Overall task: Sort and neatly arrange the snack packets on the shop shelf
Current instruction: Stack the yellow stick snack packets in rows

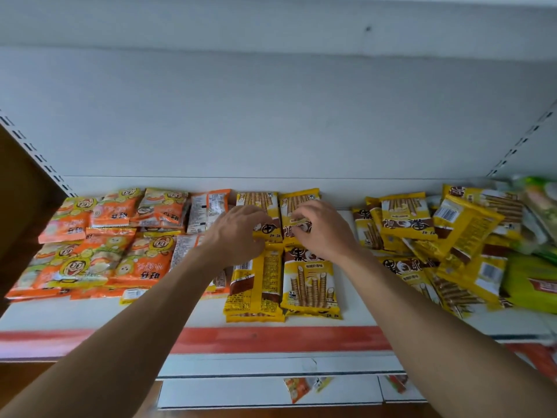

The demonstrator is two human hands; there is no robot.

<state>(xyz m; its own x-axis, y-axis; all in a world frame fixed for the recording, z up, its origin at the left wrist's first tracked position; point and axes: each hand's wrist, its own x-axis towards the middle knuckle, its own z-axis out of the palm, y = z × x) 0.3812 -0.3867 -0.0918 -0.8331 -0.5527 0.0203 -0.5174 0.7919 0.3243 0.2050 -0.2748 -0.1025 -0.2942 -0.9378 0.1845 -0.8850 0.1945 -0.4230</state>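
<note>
Mid-shelf, dead ahead at twelve o'clock: four yellow wafer-roll packets in a two-by-two block. Your left hand (238, 233) has fingers and thumb curled round the near end of the rear-left yellow packet (259, 202). Your right hand (324, 230) sits with curled fingertips on the rear-right yellow packet (298, 200); pinching or only pressing, cannot tell. The front yellow pair (307, 282) lies flat at six o'clock of your hands, one back-up, one face-up.

Orange packets (99, 236) at nine o'clock, in rough overlapping rows. Loose yellow heap (452, 230) at three o'clock, tilted and crossed over one another. Green packets (530, 276) lie beyond it towards the end of the shelf (90, 315).

Handling, as judged: light film pouches, slick, with brittle rolls inside. A squeeze on the belly would likely crack them. Better to take each by its crimped end seam or long edges, and slide it flat rather than lift. Film on film will skid, so steady the neighbour while you square one up. The heap looks like the main job remaining.
</note>
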